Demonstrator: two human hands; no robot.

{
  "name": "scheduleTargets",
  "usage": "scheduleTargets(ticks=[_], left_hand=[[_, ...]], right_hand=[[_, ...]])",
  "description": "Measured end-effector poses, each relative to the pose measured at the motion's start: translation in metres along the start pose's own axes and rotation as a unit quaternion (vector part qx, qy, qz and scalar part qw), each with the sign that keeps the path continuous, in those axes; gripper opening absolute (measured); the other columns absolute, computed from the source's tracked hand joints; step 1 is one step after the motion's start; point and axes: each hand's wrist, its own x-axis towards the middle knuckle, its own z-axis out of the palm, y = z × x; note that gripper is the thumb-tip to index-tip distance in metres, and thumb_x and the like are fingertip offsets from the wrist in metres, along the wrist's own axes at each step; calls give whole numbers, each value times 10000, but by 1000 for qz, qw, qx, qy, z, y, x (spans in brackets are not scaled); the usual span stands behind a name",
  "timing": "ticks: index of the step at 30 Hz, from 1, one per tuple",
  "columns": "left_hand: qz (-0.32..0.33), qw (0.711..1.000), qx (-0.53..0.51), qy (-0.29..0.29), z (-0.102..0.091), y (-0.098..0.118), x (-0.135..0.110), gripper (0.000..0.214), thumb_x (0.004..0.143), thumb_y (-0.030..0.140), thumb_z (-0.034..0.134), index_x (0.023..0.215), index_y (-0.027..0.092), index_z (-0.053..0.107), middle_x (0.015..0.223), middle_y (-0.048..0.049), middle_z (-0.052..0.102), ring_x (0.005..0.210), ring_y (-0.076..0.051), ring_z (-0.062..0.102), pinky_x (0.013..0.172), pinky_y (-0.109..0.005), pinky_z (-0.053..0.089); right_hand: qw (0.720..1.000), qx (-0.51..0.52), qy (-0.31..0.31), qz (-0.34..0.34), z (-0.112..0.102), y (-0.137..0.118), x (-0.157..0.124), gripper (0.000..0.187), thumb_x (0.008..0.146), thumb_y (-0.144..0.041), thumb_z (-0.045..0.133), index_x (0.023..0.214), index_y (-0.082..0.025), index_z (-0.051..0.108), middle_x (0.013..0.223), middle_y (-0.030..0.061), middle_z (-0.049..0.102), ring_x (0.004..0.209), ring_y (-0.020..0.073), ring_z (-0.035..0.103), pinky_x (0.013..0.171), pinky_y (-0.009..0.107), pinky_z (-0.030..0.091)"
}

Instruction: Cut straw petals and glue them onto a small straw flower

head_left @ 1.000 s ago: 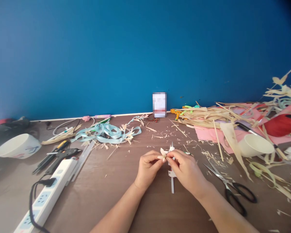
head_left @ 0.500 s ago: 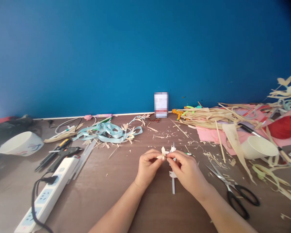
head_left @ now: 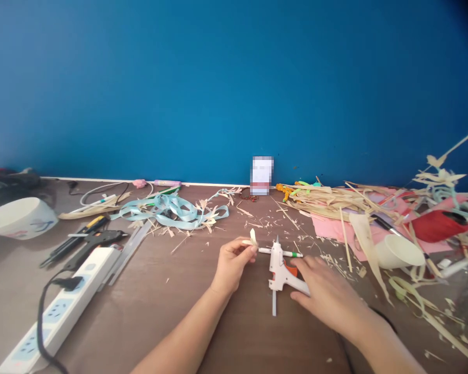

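My left hand (head_left: 234, 261) is raised a little off the brown table (head_left: 171, 311) and pinches a small pale folded strip of dried leaf (head_left: 252, 238) between thumb and fingertips. My right hand (head_left: 327, 293) is down on the table to the right, slightly blurred. Its thumb and fingers close around the handle of a white glue gun (head_left: 278, 265). The gun lies flat, nozzle pointing away from me and glue stick sticking out toward me. A white pen with a green tip (head_left: 288, 254) lies crosswise just behind the gun.
A white power strip (head_left: 66, 301) with a black plug, a black glue gun (head_left: 97, 239) and a white bowl (head_left: 17, 218) lie at left. Light blue ribbon (head_left: 171, 210) lies behind. Dried leaves (head_left: 335, 195), pink paper (head_left: 331, 224), a white cup (head_left: 398, 252) and a red object (head_left: 437, 226) crowd the right.
My right hand let go of the leaf piece and dropped right onto the glue gun's handle. My left hand keeps the piece alone. The view tilted slightly.
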Motion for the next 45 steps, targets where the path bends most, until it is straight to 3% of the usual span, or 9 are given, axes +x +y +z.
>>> scheduleTargets(ticks=[7,15,20,24,29,32,37,41,45], left_hand=[[-30,998,-60,7,-2,2,3,204,635,310,671,642,114,616,713,-53,653,490,-66,489,503,-205,422],[-92,990,-103,-33,-2,-2,3,215,625,313,678,658,115,599,824,-77,664,521,-66,546,475,-174,413],[-109,989,-70,-74,2,-5,0,220,618,320,679,680,120,607,870,-88,665,582,-99,602,475,-172,417],[-120,990,-22,-71,3,-10,1,190,624,299,671,670,123,619,770,-74,674,642,-118,617,522,-177,435],[-128,991,17,-28,1,-7,2,190,624,304,665,663,129,600,559,-9,614,480,-98,582,411,-155,374],[-125,992,15,-25,-1,-4,4,202,639,318,657,661,127,597,436,35,540,332,-50,469,356,-145,313],[-139,985,-75,-74,-1,-4,3,216,618,309,686,649,108,614,740,-50,657,404,-29,505,395,-144,362],[-151,977,-110,-101,-1,-2,2,208,608,296,701,653,108,625,723,-52,658,431,-41,523,418,-153,392],[-140,977,-100,-126,-1,0,0,212,621,300,693,665,97,648,644,-39,643,440,-48,522,422,-154,392]], right_hand=[[1000,6,25,2,28,0,-10,337,773,-182,432,1104,-219,490,961,91,550,861,247,561,724,374,457],[976,215,-5,32,21,15,-22,309,840,-273,397,1144,-221,390,1126,89,525,1038,208,508,868,352,422],[949,310,-21,44,26,13,-17,320,816,-297,463,1128,-229,441,1126,71,537,1053,214,491,903,369,383],[881,462,-28,95,26,11,-16,319,795,-334,506,1092,-219,494,926,61,594,816,202,558,750,350,446],[720,684,7,121,24,10,-19,300,782,-422,500,1008,-227,528,829,48,520,556,131,471,566,315,423],[686,720,8,104,22,4,-23,273,771,-450,512,944,-240,538,754,-3,477,465,78,397,532,288,397],[696,714,21,75,22,-10,-29,354,800,-541,398,886,-225,532,701,-9,498,414,71,397,485,271,390],[758,647,52,64,25,-12,-33,397,798,-567,372,884,-210,525,760,29,541,435,92,440,437,254,354],[820,569,27,58,27,-9,-35,404,824,-548,346,883,-193,530,769,50,566,479,109,456,471,264,360]])
